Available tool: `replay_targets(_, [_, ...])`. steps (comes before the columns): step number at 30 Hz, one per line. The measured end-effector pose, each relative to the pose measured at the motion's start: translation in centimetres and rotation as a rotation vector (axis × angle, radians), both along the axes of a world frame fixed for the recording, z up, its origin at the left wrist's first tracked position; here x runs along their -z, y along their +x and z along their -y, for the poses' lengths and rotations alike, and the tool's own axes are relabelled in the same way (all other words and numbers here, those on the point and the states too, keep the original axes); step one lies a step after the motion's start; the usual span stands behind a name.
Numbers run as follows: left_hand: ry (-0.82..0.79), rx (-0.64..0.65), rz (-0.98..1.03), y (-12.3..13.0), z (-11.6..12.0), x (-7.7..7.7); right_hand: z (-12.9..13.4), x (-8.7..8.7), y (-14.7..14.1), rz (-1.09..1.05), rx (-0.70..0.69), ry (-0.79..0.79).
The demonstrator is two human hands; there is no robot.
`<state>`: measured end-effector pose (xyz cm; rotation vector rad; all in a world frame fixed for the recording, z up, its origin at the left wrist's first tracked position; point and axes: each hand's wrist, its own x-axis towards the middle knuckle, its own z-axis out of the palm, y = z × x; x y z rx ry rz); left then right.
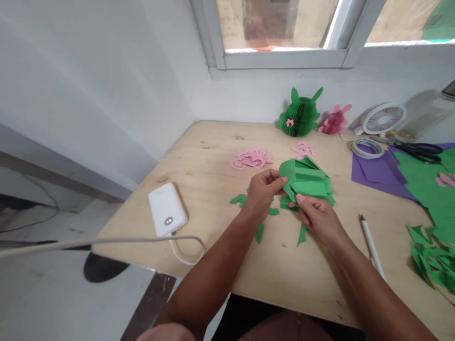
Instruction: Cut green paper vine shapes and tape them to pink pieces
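Plainly, the green paper (313, 188) was only partway along: it sat between the left hand (263, 188) and the right hand (316, 215), the left clamped on its near left corner, the right pinching its lower edge. Its layers looked already folded, but no pink trim showed on it. Green pieces (259, 233) lay loose below and left of the hands, unattached; pink cutouts (253, 158) waited in two piles just beyond them, seemingly unused. Farther off, a green figure (302, 116) with ears and a pink bow stood apparently complete, beside a smaller pink figure (334, 121). Right of the hands, the bench (199, 161) carried a pen (371, 246), scissors (421, 151), purple paper (377, 168) and green offcuts (433, 263), suggesting the cutting was largely done.
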<state>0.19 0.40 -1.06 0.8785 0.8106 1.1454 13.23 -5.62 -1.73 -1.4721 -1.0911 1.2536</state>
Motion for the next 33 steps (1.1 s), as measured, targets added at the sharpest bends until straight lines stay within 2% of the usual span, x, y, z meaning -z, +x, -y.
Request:
replay_targets(20, [-0.006, -0.079, -0.003, 0.65, 0.20, 0.21, 0.00, 0.40, 0.13, 0.137, 0.030, 0.080])
replay_targets(33, [-0.012, -0.085, 0.003, 0.69, 0.38, 0.17, -0.03, 0.73, 0.28, 0.131, 0.037, 0.055])
